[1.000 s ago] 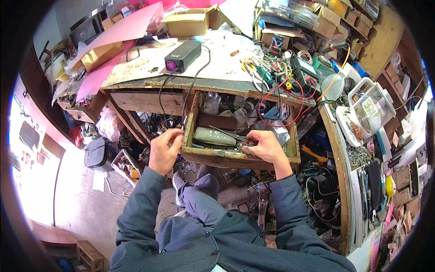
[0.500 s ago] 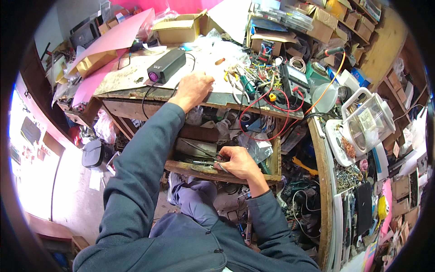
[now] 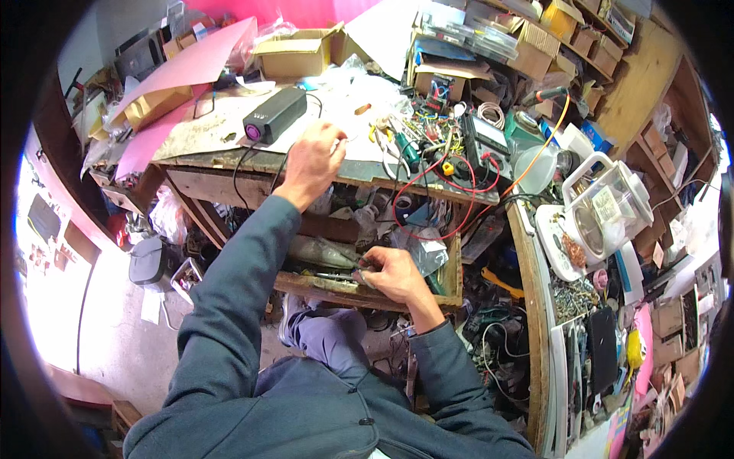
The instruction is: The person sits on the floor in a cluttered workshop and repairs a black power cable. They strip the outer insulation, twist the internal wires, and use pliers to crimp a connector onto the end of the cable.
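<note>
My left hand point(image 3: 312, 162) is over the front edge of the workbench point(image 3: 218, 161), fingers curled together; whatever they may hold is too small or hidden to make out. Just left of it lies a black box-shaped device point(image 3: 277, 116) with a purple round end and a dark cable. Lower down, my right hand point(image 3: 396, 275) is at the open wooden drawer point(image 3: 329, 288), its thumb and fingers pinched. A thin dark tool shows only in part at those fingertips, its kind unclear. Slim metal pieces and a clear plastic bag point(image 3: 428, 252) lie inside the drawer.
Wires and tools, with a green-handled screwdriver point(image 3: 407, 151), crowd the bench's right part. Red test leads point(image 3: 397, 200) hang over the edge. A soldering iron point(image 3: 544, 96) with an orange cord is at the back right. A clear-walled appliance point(image 3: 608, 206) stands on the right-hand table.
My left hand has shifted slightly left and down, its wrist turned more upright. The dark tool at my right fingertips stood out clearly before and now hardly shows. The view has moved slightly.
</note>
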### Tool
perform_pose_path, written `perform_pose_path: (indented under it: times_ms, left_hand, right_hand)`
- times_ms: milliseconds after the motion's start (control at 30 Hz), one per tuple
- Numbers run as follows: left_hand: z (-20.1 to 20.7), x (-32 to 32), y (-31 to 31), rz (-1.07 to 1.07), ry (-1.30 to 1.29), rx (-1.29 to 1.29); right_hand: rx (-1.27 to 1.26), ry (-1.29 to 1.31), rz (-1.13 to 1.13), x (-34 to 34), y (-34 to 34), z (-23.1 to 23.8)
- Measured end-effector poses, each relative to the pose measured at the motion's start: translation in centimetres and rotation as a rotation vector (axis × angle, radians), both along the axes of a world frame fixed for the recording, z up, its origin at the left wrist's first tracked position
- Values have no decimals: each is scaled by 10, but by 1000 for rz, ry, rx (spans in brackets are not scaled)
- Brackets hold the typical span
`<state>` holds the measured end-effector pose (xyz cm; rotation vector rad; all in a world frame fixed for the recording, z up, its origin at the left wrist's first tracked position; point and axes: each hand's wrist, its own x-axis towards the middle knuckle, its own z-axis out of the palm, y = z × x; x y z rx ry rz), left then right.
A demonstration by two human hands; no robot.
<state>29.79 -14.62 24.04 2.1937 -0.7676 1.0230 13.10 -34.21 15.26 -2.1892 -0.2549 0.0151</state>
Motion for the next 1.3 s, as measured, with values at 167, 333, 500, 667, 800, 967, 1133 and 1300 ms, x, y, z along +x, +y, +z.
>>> perform_pose_path:
  times_ms: [167,333,500,667,800,967,1133,1300]
  left_hand:
    - [-30,-74,50,-200,347,-521]
    - [-85,-119,66,-374,724,-751]
    - [-109,-117,62,-524,887,-902]
    - [-109,-112,67,-547,1015,-896]
    - [-110,-112,69,-490,971,-855]
    - [-111,-112,71,-525,990,-881]
    - [-109,-113,71,-529,997,-858]
    - [-110,-112,75,-704,1103,-884]
  right_hand:
    - [125,8,-151,3,-3,-8]
    - [5,-174,-289,-4,5,-1]
    - [-166,-520,-409,3,21,33]
    - [-275,-569,-521,62,9,99]
    - [-567,-637,-597,135,-13,127]
    - [-999,-627,-569,159,3,126]
    - [-289,-557,289,81,62,107]
    - [-499,-663,355,36,90,83]
